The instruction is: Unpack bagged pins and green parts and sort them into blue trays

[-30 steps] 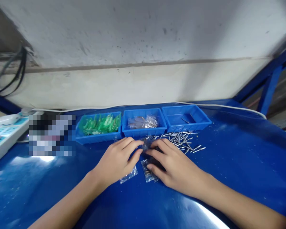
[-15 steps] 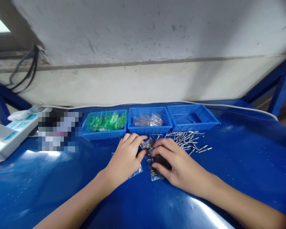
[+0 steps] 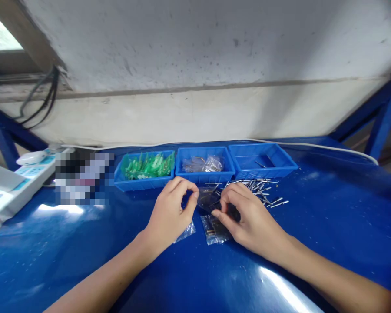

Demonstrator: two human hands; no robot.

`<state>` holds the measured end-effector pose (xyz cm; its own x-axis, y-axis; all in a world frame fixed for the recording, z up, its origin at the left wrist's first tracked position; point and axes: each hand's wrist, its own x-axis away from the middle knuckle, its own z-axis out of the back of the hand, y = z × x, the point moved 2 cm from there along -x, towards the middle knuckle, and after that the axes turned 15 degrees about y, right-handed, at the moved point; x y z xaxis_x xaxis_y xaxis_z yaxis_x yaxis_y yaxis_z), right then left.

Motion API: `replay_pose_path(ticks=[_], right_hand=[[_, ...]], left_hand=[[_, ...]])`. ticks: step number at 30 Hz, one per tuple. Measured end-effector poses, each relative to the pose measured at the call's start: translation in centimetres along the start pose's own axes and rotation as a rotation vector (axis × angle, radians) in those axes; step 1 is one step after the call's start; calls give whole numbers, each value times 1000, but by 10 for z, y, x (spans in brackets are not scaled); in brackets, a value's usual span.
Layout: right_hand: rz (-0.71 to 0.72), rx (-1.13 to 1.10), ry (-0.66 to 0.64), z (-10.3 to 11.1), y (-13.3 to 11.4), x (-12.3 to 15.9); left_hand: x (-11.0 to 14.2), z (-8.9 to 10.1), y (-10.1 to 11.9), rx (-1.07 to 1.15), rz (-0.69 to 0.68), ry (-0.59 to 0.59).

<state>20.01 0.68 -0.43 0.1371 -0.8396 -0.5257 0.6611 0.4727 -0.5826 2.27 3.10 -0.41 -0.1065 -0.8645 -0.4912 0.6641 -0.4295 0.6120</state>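
Observation:
Between my hands is a small clear plastic bag (image 3: pixel 207 199), held just above the blue tabletop. My left hand (image 3: pixel 175 208) pinches its left edge between thumb and forefinger. On the other side, my right hand (image 3: pixel 244 213) closes thumb and curled fingers at the bag's right edge. Below it lie small clear bags with metal pieces inside (image 3: pixel 212 230), partly covered by my right hand. Another clear bag (image 3: pixel 186 233) shows from under my left hand. Loose silver rivets (image 3: pixel 262 189) are scattered beyond my right hand.
Three blue bins stand in a row: one with green packets (image 3: pixel 148 165), one with clear bags of metal parts (image 3: pixel 203 164), and one (image 3: pixel 263 161) with a single thin piece. A white power strip (image 3: pixel 22 178) lies at left beside a blurred-out item. A white cable (image 3: pixel 329 149) runs behind.
My fingers have drawn apart and closed into pinches, and the bag between them is now spread flatter. The view has shifted slightly; the bins and rivets stay put.

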Motion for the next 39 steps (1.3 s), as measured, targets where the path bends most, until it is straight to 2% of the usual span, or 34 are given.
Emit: replay_pose_path(ticks=[1, 3, 7, 10, 13, 18, 24, 34, 39], right_hand=[[-17, -3, 3, 0, 0, -1], [-85, -37, 4, 0, 1, -2], [-288, -267, -7, -2, 4, -4], [-366, -397, -34, -2, 2, -3], [-341, -380, -73, -1, -2, -3], [-282, -301, -123, -2, -5, -1], [-177, -179, -99, -2, -6, 2], [-241, -249, -99, -5, -3, 1], [-207, -272, 38, -2, -3, 3]], left_hand=[[0, 2, 1, 12, 3, 28], [0, 4, 3, 96, 95, 20], [4, 0, 4, 415, 398, -138], [7, -4, 6, 573, 492, -191], [8, -6, 8, 548, 475, -213], [9, -4, 12, 356, 303, -216], [14, -3, 12, 200, 184, -211], [11, -6, 9, 330, 297, -271], [13, -9, 5, 501, 410, -305]])
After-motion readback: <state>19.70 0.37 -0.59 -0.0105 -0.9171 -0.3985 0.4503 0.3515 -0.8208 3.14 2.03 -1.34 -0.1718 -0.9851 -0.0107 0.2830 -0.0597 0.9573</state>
